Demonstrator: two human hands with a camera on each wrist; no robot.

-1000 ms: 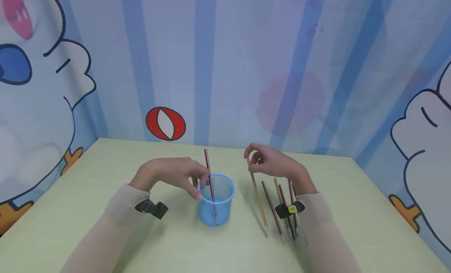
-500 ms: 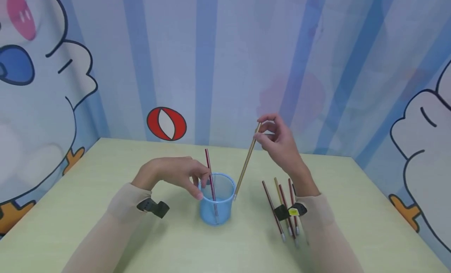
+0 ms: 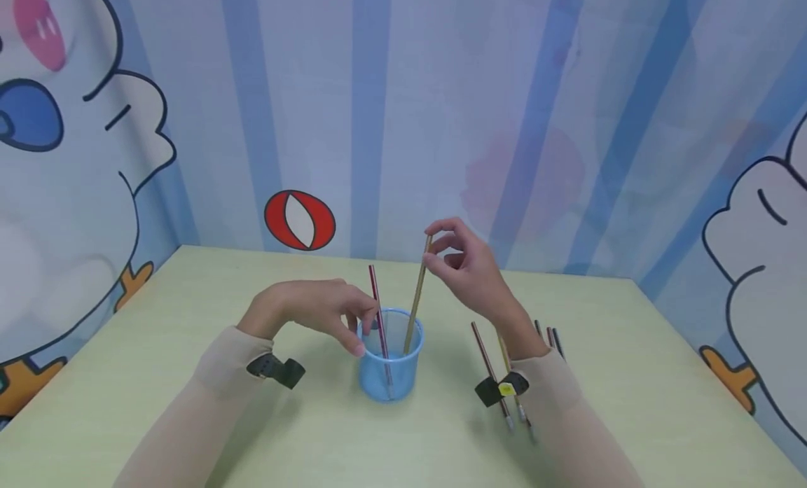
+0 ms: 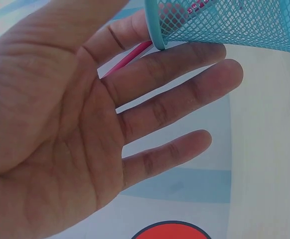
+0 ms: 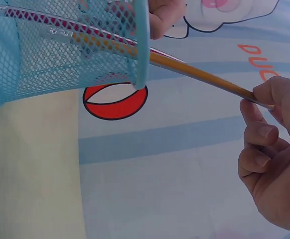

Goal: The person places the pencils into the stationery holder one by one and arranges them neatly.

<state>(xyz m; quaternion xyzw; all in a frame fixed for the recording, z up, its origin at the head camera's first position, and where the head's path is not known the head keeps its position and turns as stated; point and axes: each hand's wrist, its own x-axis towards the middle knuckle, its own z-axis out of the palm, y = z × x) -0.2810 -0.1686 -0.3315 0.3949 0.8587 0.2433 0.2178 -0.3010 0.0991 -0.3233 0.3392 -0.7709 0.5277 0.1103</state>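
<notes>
A light blue mesh pencil cup (image 3: 387, 384) stands upright on the table. My left hand (image 3: 318, 309) pinches its rim on the left, one finger inside and the thumb outside; the other fingers stretch out straight in the left wrist view. Leaning inside the cup is a red striped pencil (image 3: 373, 281). My right hand (image 3: 469, 271) is raised to the right of the cup and pinches a yellow pencil (image 3: 417, 292) by its upper end. Through the mesh in the right wrist view, this pencil's eraser end (image 5: 58, 35) shows inside the cup.
Several more pencils (image 3: 484, 351) lie on the table to the right, partly hidden under my right forearm. The pale yellow table (image 3: 302, 446) ends at a blue striped cloth backdrop (image 3: 416, 124) with cartoon figures.
My right hand has lifted the yellow pencil from beside the other pencils and carried it left, bringing its lower end into the cup. My left hand has stayed at the rim.
</notes>
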